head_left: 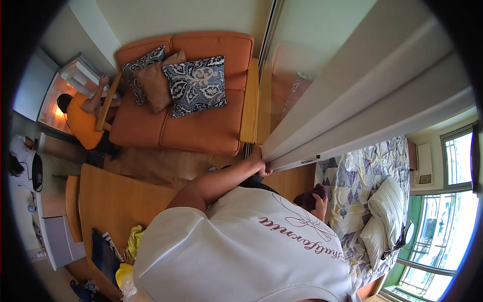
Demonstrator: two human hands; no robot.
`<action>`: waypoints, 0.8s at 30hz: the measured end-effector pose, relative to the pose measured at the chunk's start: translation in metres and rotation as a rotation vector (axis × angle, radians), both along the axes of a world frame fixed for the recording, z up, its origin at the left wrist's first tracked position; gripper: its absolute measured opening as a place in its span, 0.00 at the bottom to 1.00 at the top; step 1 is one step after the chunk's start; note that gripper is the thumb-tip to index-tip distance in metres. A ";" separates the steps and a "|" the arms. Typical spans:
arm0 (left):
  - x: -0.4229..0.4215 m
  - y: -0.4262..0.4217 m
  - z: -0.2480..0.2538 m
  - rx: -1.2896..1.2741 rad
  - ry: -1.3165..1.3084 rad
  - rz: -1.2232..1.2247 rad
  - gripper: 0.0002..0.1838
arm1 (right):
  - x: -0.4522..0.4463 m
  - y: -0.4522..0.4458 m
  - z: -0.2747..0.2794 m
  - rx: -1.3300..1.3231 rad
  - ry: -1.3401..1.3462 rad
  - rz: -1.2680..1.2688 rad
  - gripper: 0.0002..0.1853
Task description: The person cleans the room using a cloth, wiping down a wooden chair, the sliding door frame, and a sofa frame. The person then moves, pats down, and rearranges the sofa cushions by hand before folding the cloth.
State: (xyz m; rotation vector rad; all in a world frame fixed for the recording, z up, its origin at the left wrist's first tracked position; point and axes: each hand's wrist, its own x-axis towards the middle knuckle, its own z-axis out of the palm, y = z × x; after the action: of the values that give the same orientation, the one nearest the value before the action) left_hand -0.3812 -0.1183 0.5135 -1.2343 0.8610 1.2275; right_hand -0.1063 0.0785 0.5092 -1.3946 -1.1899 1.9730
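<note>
My left hand (262, 165) is closed around the lower edge of a white folding panel (347, 110), with my forearm stretched across in front of the orange sofa. To the right of it, my right hand (320, 205) holds a bunched dark maroon cloth (306, 200), which sits beside my white printed shirt. The cloth is close to the edge of a bed with a patterned sheet (352, 176). Part of each hand's fingers is hidden, by the panel on one side and by the cloth on the other.
An orange sofa (201, 128) with patterned and brown cushions stands at the upper left. Beside it is a person in an orange shirt (83, 121); another person in white (21, 153) is at the far left. A wooden table (126, 196) holds yellow items. White pillows (387, 204) lie on the bed.
</note>
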 end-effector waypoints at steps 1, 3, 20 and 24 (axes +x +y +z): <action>0.000 -0.002 -0.007 0.078 0.026 0.032 0.29 | 0.004 0.000 -0.011 0.004 0.000 -0.001 0.31; 0.001 -0.004 -0.005 0.141 0.046 0.005 0.28 | 0.009 -0.006 -0.028 0.100 -0.177 -0.112 0.33; -0.211 -0.129 -0.055 0.453 0.357 -0.326 0.35 | -0.070 -0.202 -0.091 0.058 -0.682 0.358 0.21; -0.257 -0.176 -0.084 0.371 0.405 -0.358 0.28 | -0.101 -0.242 -0.101 0.052 -0.710 0.456 0.20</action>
State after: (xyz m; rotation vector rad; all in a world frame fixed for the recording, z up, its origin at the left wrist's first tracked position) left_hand -0.6385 -0.2944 0.4293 -0.5129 1.0358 1.2858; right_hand -0.2070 -0.1634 0.4079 -2.0207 -1.9999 1.7219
